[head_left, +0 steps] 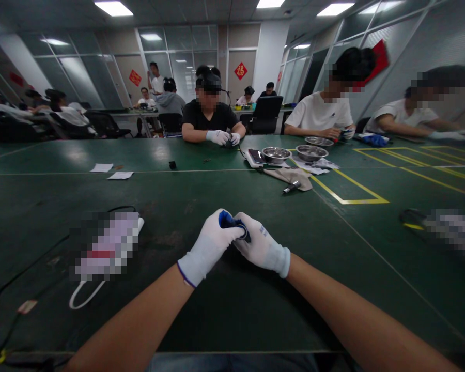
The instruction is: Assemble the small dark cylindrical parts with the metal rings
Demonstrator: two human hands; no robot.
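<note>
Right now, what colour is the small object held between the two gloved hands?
The small object is blue with a dark part, seen in the head view.

- We see white knit cloth gloves on our left hand (pixel 209 247) and right hand (pixel 261 247).
- The small blue part (pixel 229 220) we pinch looks like smooth plastic.
- The green table (pixel 217 191) is matt, scuffed.
- The metal bowls (pixel 276 153) shine glossy.

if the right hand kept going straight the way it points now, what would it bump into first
The right hand points inward and left, so it would meet the small blue object and the left hand at once; they already look to be touching, though depth is hard to judge.
</note>
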